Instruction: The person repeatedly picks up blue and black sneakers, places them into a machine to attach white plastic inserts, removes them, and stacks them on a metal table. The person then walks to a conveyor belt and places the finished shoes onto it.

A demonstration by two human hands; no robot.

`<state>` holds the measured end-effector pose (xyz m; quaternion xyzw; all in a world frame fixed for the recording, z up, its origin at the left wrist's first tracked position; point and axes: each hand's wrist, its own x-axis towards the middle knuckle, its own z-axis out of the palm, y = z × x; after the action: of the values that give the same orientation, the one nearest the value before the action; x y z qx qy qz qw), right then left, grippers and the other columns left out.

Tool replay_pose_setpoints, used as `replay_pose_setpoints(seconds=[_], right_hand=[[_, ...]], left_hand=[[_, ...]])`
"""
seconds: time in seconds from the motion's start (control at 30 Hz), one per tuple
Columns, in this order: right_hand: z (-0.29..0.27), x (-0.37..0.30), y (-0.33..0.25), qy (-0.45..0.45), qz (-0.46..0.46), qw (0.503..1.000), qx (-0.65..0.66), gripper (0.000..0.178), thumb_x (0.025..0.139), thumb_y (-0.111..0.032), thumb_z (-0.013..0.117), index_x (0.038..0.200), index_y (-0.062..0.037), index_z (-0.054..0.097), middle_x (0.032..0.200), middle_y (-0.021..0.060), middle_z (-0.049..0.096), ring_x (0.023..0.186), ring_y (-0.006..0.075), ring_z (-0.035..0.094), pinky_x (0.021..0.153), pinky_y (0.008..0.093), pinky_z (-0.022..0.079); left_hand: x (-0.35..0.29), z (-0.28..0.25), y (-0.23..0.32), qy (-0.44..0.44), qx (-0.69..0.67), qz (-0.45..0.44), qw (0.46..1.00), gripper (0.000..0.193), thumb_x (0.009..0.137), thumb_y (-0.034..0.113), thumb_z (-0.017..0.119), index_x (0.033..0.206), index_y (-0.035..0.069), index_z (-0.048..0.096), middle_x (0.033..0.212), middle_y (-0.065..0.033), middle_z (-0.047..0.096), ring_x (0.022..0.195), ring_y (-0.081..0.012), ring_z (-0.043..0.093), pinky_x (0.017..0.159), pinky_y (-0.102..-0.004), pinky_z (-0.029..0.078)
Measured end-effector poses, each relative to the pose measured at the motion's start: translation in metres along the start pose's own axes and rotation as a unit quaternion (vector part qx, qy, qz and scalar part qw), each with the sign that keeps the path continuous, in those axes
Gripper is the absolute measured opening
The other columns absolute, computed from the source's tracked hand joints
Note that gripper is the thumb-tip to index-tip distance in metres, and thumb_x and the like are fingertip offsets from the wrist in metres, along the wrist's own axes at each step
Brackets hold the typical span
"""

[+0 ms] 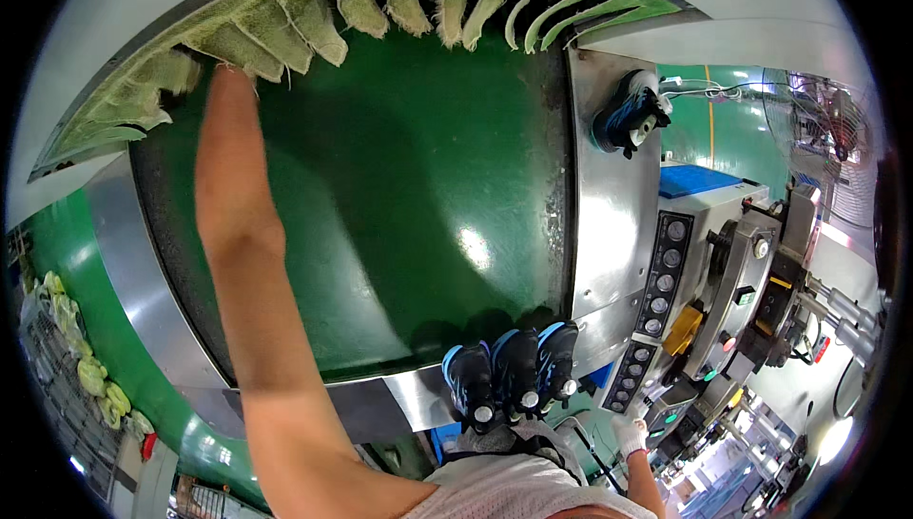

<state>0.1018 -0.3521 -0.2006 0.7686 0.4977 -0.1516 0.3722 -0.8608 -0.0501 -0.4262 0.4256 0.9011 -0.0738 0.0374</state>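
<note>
My left arm stretches forward over a green conveyor belt [418, 177]. My left hand is hidden behind a fringe of frayed green fabric strips [314, 29] at the opening of a pale housing; only the forearm and wrist show. A white-gloved hand [630, 433] at the lower right, seemingly my right, is low beside a machine; it is too small to make out its fingers or any hold. Three black sneakers [515, 372] with blue markings stand side by side at the belt's near right corner. Another dark shoe [628, 115] sits on the steel ledge at the far right.
A steel side frame [609, 224] runs along the belt's right. Beyond it stands a machine with a gauge panel [666, 267], a blue mat [697, 180] and levers. A caged fan [827, 129] is at the far right. Yellowish plastic bags [90, 367] lie at the left.
</note>
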Motion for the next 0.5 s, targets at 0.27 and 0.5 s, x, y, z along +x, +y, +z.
replay_pose_setpoints(seconds=[0.27, 0.5], right_hand=[[-0.017, -0.013, -0.039, -0.049, -0.017, 0.992, 0.116, 0.069, 0.084, -0.032, 0.072, 0.142, -0.0001, 0.052, 0.137, 0.0223, 0.060, 0.128, 0.0332, 0.058, 0.107, 0.0396, 0.045], [-0.005, 0.012, -0.096, -0.069, -0.066, 0.969, 0.228, 0.069, 0.085, -0.032, 0.074, 0.143, -0.0013, 0.050, 0.135, 0.0207, 0.062, 0.127, 0.0288, 0.059, 0.106, 0.0366, 0.045]], left_hand=[[-0.005, 0.025, 0.068, 0.048, -0.120, 0.012, 0.992, 0.050, 0.092, 0.036, 0.063, 0.133, 0.008, 0.060, 0.132, -0.0157, 0.063, 0.121, -0.0343, 0.058, 0.097, -0.0459, 0.050], [-0.031, 0.005, 0.099, 0.115, -0.191, 0.045, 0.974, 0.054, 0.089, 0.042, 0.069, 0.132, 0.010, 0.062, 0.128, -0.0135, 0.066, 0.117, -0.0332, 0.062, 0.097, -0.0444, 0.050]])
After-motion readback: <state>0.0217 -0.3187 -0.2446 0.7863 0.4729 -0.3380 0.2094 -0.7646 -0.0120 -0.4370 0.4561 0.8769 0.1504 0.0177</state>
